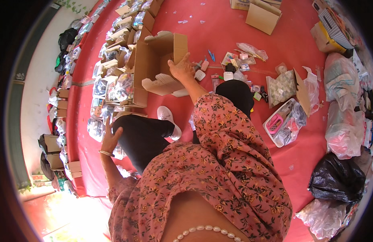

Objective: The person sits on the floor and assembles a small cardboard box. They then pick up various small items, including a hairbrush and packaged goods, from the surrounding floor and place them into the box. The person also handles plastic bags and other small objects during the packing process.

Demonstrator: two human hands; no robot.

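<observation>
Your right hand [181, 66] grips the brown corrugated cardboard box [160, 60] by its upper flap, thumb and fingers clamped over the cardboard edge. The box stands open on the red floor covering [218, 36], just ahead of your raised knee; its flaps stick out on several sides, and you cannot see what, if anything, lies inside it from here.

Your left hand [110, 139] rests on your left knee with its fingers spread apart, holding nothing; a thin metal bangle [106, 153] circles that wrist.

To your left runs a long row of clear plastic packets and small flat cardboard cartons [110, 76], packed close together along the edge of the red covering. Beyond the box lies a scatter of small cards, packets and little white pieces [235, 64]. To your right sits a white shallow tray [280, 121] holding a pink calculator-like item and clear-wrapped goods. Next to it, an opened cardboard carton [285, 86] shows a greenish patterned filling. A plain closed brown carton [263, 16] stands far ahead. Along the right rim lie bulky clear plastic sacks of pale goods [343, 129], and nearer you a knotted black plastic bag [335, 179].
</observation>
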